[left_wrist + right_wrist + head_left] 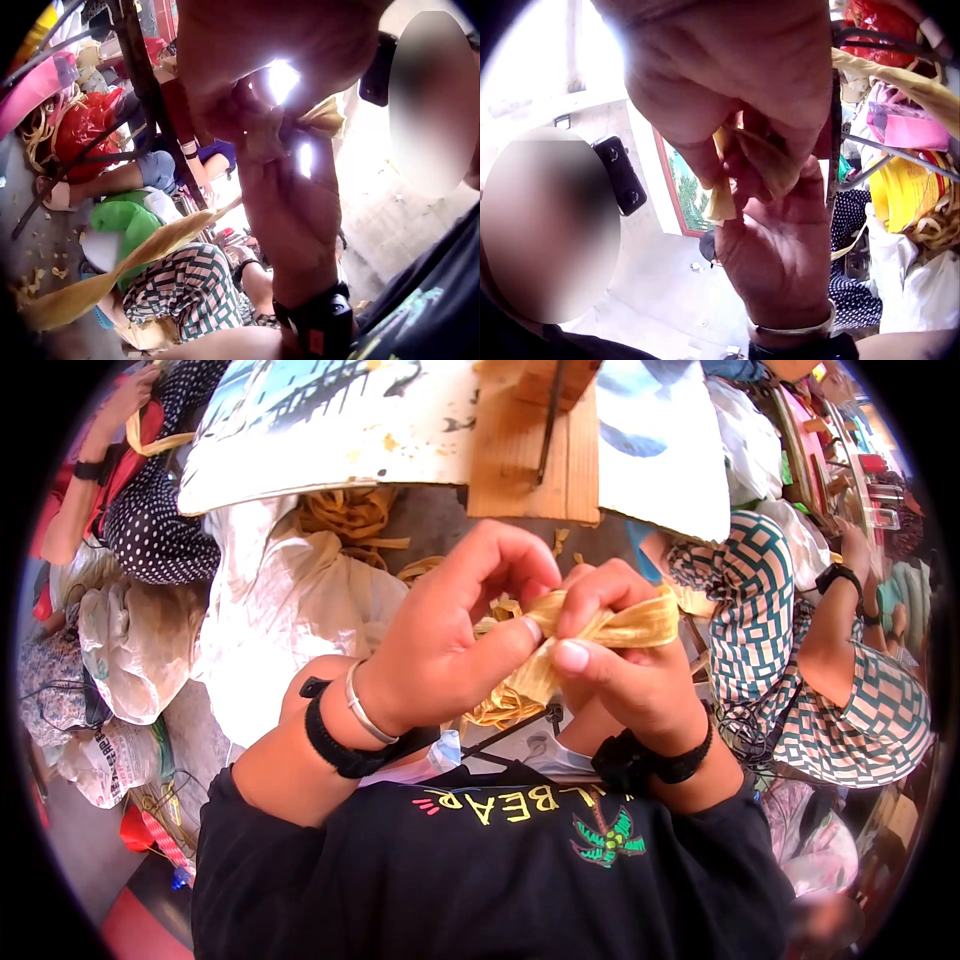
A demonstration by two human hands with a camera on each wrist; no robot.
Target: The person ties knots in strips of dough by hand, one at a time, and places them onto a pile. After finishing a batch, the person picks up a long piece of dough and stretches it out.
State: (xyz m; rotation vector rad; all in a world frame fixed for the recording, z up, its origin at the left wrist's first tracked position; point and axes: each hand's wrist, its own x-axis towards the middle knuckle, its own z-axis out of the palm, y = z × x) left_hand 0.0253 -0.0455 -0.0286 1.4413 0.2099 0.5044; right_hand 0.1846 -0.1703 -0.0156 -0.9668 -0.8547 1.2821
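Observation:
Both hands meet in front of the chest around a flat yellow strip (640, 622) that looks like dried leaf or straw. It is folded into a loop on the right hand's side. My left hand (440, 625), with a white bangle at the wrist, pinches the strip between thumb and curled fingers. Thumb and forefinger of my right hand (645, 680) pinch it close beside the left thumb. In the left wrist view a long twisted tail of the strip (142, 255) hangs down. A short pale end (720, 204) pokes out below the right fingers in the right wrist view.
Ahead stands a table with a printed white top (420, 440) and a wooden block (535, 470) at its edge. Coils of yellow strips (345, 510) and a white plastic bag (275, 610) lie below. People sit at both sides, one in patterned trousers (755, 600).

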